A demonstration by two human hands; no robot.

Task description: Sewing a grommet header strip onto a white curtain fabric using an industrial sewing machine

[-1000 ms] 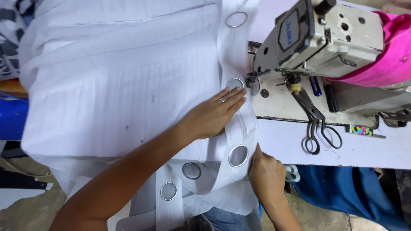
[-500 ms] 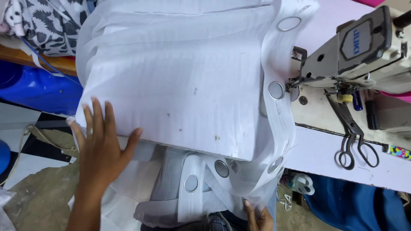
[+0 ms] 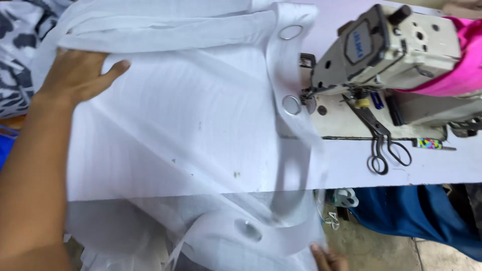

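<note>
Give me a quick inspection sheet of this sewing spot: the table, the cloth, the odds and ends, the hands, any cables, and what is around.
Surface: pale sewing table, mostly covered by cloth on its left side.
Job's things: sheer white curtain fabric with metal eyelet rings along its band, spread flat and hanging over the front edge; sewing machine at the fabric's right edge.
Clutter: black scissors lying below the machine; pink cloth on the machine.
Hands: left hand flat on the fabric, fingers spread; right hand only partly in view at the bottom edge, at the hanging fabric.
Cables: nothing seen.
Surroundings: blue cloth under the table; black-and-white patterned fabric at far left.
</note>
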